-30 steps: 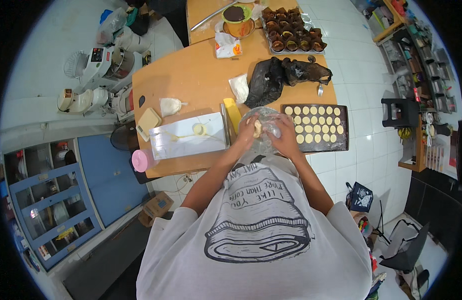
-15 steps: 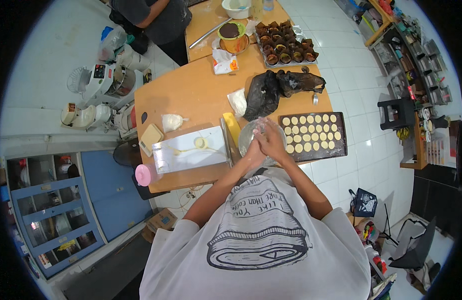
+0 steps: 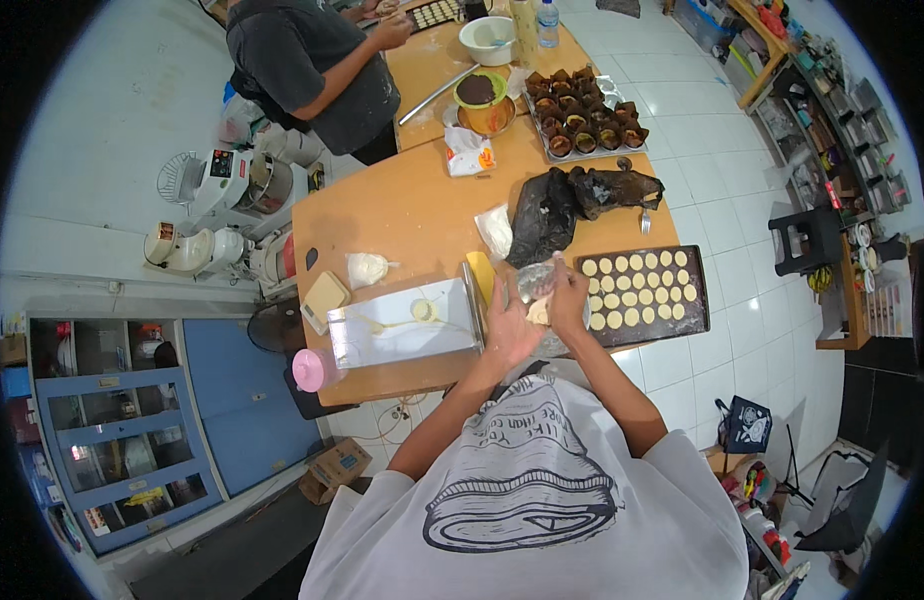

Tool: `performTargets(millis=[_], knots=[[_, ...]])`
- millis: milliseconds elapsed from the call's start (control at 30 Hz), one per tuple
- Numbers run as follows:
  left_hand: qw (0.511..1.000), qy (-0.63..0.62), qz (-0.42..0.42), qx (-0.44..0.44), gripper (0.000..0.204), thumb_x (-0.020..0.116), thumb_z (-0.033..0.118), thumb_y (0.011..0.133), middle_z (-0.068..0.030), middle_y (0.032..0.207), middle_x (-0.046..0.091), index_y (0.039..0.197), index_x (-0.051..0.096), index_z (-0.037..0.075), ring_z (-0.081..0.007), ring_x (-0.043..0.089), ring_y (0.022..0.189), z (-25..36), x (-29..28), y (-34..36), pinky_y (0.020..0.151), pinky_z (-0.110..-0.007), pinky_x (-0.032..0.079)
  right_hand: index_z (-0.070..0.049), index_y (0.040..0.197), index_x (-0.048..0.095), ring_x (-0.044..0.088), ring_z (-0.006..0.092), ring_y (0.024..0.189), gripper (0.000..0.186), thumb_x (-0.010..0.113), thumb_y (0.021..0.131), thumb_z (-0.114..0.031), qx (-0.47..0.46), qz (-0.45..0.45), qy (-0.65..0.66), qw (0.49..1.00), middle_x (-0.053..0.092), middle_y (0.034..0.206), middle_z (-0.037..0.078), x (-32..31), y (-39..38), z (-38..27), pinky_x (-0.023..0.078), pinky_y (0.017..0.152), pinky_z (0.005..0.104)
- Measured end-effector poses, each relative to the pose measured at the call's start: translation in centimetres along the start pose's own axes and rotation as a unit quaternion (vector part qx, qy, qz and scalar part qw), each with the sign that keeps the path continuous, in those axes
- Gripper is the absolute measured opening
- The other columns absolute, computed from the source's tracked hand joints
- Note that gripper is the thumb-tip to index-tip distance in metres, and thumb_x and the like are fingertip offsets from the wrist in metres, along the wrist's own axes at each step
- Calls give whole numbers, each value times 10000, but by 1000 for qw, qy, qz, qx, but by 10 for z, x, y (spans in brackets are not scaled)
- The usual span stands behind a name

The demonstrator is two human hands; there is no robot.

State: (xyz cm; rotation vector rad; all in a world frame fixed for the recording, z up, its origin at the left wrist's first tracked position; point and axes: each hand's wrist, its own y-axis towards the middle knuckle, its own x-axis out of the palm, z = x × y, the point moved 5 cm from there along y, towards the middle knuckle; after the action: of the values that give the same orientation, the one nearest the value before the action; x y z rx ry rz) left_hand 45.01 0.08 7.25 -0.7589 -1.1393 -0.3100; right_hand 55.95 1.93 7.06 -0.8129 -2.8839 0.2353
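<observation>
Over a bowl, which looks floured inside and is partly hidden, both my hands are together. A pale lump of dough shows between them. My left hand is on the dough's left side with its thumb and fingers curved about it. My right hand is closed at the right side of the same lump, its fingers partly hidden. Right beside the bowl lies a dark baking tray with rows of flat, round, pale dough pieces.
To the left are a white board, yellow scraper-like piece, pink-lidded jar and small scale. Beyond lie black plastic bags, a fork and a tray of brown-paper-cupped muffins. A co-worker stands at the far left.
My hands have parted from a clasped, pressed-together pose, and dough now shows between them. The view has shifted, bringing more of the co-worker and a far tray into sight.
</observation>
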Motion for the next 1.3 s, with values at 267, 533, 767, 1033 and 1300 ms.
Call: performTargets(millis=[267, 533, 767, 1033, 1300], knots=[[969, 219, 67, 97, 771, 449, 628, 1009, -117, 1629, 282, 1631, 169, 268, -322, 301, 1493, -14, -48, 30, 1200, -497, 302, -148, 623, 426, 392, 123, 463, 433, 583, 1005, -280, 163, 49, 267, 948, 392, 547, -21, -15, 5, 29, 334, 457, 302], [983, 54, 175, -7, 602, 533, 605, 982, -65, 1441, 472, 1416, 499, 188, -294, 471, 1317, -9, -40, 21, 1074, -470, 435, -146, 801, 516, 544, 167, 690, 270, 537, 1032, -285, 227, 139, 456, 849, 488, 732, 1, -13, -8, -34, 490, 713, 315], [981, 0, 183, 68, 368, 563, 503, 1016, -46, 1058, 655, 1137, 585, 156, -219, 654, 991, 18, -35, 52, 852, -353, 555, -29, 1223, 626, 561, 354, 1237, 296, 636, 962, -168, -180, -254, -200, 929, 595, 1321, 183, 5, -45, -39, 411, 1064, 488], [986, 60, 147, 43, 386, 529, 487, 1032, 58, 567, 485, 793, 532, 185, -69, 416, 374, 38, -5, 25, 336, -225, 328, -52, 1315, 638, 229, 470, 1511, 409, 661, 924, -166, -336, -124, -265, 895, 341, 1601, 215, -24, -34, -90, 209, 1193, 609], [992, 123, -15, 8, 621, 371, 546, 1057, -20, 1647, 309, 1571, 332, 200, -196, 346, 1482, -13, 14, 27, 1219, -424, 302, -68, 1367, 581, 255, 436, 1510, 444, 624, 943, -193, -317, -165, -307, 882, 394, 1569, 182, 2, -26, -62, 129, 1192, 651]])
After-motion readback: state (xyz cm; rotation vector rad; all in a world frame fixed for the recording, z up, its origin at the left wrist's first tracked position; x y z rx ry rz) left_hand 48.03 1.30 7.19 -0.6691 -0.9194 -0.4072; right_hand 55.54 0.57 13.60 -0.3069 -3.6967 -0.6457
